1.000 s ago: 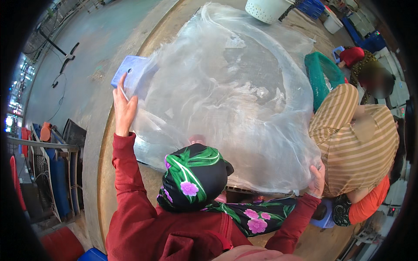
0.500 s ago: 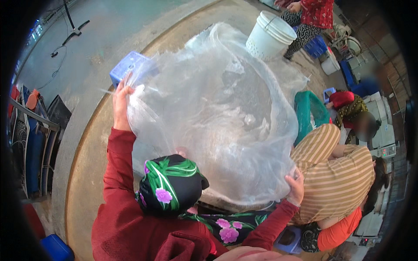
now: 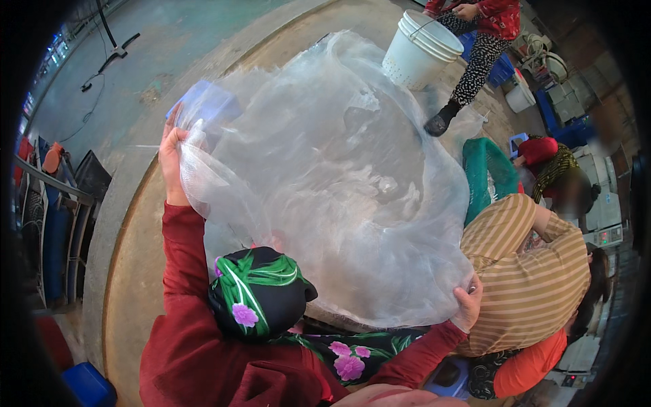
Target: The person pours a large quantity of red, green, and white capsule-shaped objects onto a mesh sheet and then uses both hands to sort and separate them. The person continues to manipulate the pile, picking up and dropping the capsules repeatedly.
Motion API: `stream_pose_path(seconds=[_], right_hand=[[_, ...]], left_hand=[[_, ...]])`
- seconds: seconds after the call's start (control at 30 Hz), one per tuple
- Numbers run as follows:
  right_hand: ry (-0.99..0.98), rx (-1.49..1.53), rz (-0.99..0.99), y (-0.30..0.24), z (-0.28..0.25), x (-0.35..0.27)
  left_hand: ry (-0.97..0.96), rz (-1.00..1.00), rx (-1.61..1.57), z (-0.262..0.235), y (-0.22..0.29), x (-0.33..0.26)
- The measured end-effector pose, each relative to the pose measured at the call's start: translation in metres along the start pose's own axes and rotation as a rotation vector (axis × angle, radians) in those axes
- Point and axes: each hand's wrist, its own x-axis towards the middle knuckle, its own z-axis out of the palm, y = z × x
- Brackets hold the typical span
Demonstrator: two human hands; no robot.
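Observation:
A large, translucent whitish net (image 3: 319, 183) of fine mesh spreads in front of me, gathered in loose folds. My left hand (image 3: 173, 159) is raised at its left edge, fingers closed on a bunched part of it. Lower right, my right hand (image 3: 468, 304) pinches the near right edge between thumb and fingers. Both arms are spread wide in dark red sleeves. Grey, wet-looking patches show through the net; what lies beneath is blurred. A blue plastic crate (image 3: 207, 102) sits partly behind its upper left corner. Black flowered cloth (image 3: 261, 292) covers my bent knee just below the net.
At the far right, a person in red holds a white bucket (image 3: 420, 51) by its handle. A person in striped clothes (image 3: 525, 271) crouches close to my right hand, beside a green mesh basket (image 3: 485, 176). A raised concrete edge (image 3: 125, 224) curves along the left.
My left hand has moved left and my right hand slightly right and down, stretching the net wider. The person with the bucket has stepped nearer, a foot now beside the net.

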Motion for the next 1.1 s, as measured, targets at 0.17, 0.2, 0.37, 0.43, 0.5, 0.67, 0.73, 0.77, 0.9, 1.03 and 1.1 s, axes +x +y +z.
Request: stream_pose_path(seconds=[0.17, 0.2, 0.37, 0.43, 0.5, 0.67, 0.73, 0.77, 0.9, 1.03, 1.1], right_hand=[[0.079, -0.122, -0.02, 0.017, -0.021, 0.002], [0.064, -0.131, -0.013, 0.027, -0.029, 0.003], [-0.034, 0.037, 0.074, -0.007, 0.022, 0.006], [-0.067, 0.031, 0.07, 0.002, 0.025, 0.012], [-0.097, 0.073, 0.059, 0.004, 0.022, 0.015], [-0.144, 0.028, 0.071, 0.0, 0.017, 0.021], [-0.16, -0.006, 0.088, 0.0, 0.016, 0.022], [-0.156, -0.022, 0.08, 0.0, 0.015, 0.022], [-0.132, -0.015, 0.08, -0.006, 0.027, 0.019], [-0.153, -0.061, 0.143, 0.0, 0.018, 0.012], [-0.18, -0.105, 0.155, 0.001, 0.018, 0.012]], left_hand=[[0.065, 0.003, 0.142, 0.035, 0.006, -0.015], [0.051, 0.008, 0.158, 0.037, 0.006, -0.016], [0.006, 0.023, 0.17, 0.025, -0.009, -0.011], [0.031, 0.081, 0.216, 0.022, -0.005, -0.017], [0.048, 0.102, 0.205, 0.027, -0.003, -0.022], [0.024, 0.131, 0.175, 0.04, -0.003, -0.023], [0.018, 0.12, 0.175, 0.038, -0.005, -0.022], [0.024, 0.109, 0.168, 0.04, -0.006, -0.021], [0.045, 0.075, 0.199, 0.038, 0.0, -0.022], [0.077, 0.077, 0.17, 0.04, 0.001, -0.026], [-0.015, 0.064, 0.236, 0.024, 0.004, -0.02]])
